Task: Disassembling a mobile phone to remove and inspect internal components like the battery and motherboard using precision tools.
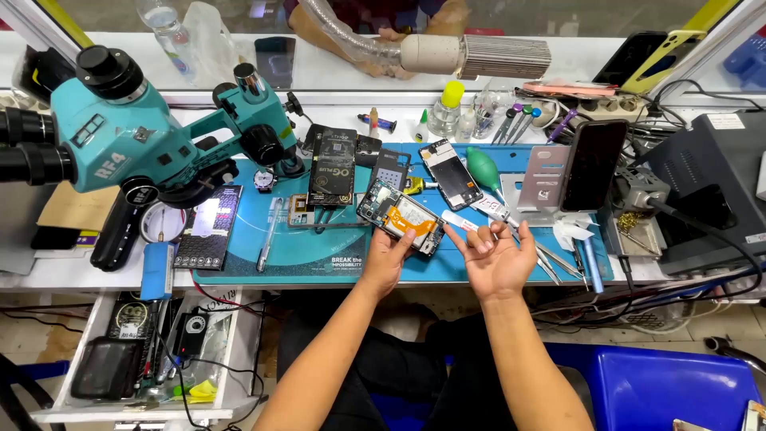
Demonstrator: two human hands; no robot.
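An opened phone body (400, 216) with its orange flex and circuit boards exposed lies tilted on the blue work mat (303, 251). My left hand (388, 259) holds its near edge, thumb on top. My right hand (496, 259) hovers just right of the phone, palm up, fingers spread and holding nothing, with the index finger pointing toward the phone's right end. A small white tube (461, 221) lies on the mat between the phone and my right hand.
A teal microscope (152, 132) stands at the left. A black battery (333, 168), phone frames (452, 172), a green air blower (483, 168), tweezers (550, 259) and a propped phone (594, 164) crowd the mat. An open drawer (144, 351) sits lower left. Another person's hands (383, 48) rest beyond the counter.
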